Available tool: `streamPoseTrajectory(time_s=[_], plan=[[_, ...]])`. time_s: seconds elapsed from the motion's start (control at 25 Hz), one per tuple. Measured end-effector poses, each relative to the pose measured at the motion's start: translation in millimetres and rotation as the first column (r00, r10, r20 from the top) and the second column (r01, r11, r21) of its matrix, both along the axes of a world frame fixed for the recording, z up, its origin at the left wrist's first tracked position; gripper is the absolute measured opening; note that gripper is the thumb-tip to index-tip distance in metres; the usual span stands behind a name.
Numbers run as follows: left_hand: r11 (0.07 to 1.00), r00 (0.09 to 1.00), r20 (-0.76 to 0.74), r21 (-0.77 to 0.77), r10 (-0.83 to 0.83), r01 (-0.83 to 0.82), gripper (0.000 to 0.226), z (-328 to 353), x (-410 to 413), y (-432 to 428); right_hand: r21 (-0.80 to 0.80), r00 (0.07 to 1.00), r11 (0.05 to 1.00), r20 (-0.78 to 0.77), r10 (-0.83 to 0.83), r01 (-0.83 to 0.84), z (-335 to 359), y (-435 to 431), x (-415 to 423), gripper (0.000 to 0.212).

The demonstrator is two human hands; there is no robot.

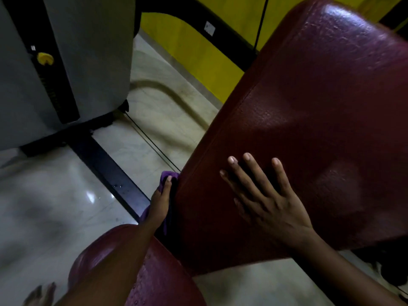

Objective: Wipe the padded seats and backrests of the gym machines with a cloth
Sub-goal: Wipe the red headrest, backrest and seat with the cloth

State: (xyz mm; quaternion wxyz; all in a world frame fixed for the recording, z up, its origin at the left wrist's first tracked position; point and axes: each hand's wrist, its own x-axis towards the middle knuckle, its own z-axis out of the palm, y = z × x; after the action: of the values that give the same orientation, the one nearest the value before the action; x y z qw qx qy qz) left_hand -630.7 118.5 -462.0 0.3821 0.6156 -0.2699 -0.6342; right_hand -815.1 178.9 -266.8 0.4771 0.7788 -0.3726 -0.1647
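A large dark red padded backrest [309, 111] fills the right of the head view, tilted. My right hand [267, 199] lies flat on its lower part, fingers spread, holding nothing. My left hand [160, 202] presses a purple cloth [167, 176] against the pad's left side edge; most of the cloth is hidden behind the hand and the pad. A dark red padded seat [159, 277] sits below, under my left forearm.
A grey weight-stack shroud [72, 62] with a yellow selector pin [45, 58] stands at upper left. A black frame bar [110, 173] and a thin cable [154, 146] cross the pale tiled floor. Yellow wall behind. My bare foot [40, 294] shows at bottom left.
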Motion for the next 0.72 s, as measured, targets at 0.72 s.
streamPoseTrajectory(time_s=[0.72], plan=[[0.979, 0.961, -0.194, 0.007, -0.196, 0.202, 0.078, 236.3, 63.3, 77.0, 0.395, -0.5, 0.908, 0.764, -0.409, -0.138, 59.2, 78.2, 136.0, 0.03]])
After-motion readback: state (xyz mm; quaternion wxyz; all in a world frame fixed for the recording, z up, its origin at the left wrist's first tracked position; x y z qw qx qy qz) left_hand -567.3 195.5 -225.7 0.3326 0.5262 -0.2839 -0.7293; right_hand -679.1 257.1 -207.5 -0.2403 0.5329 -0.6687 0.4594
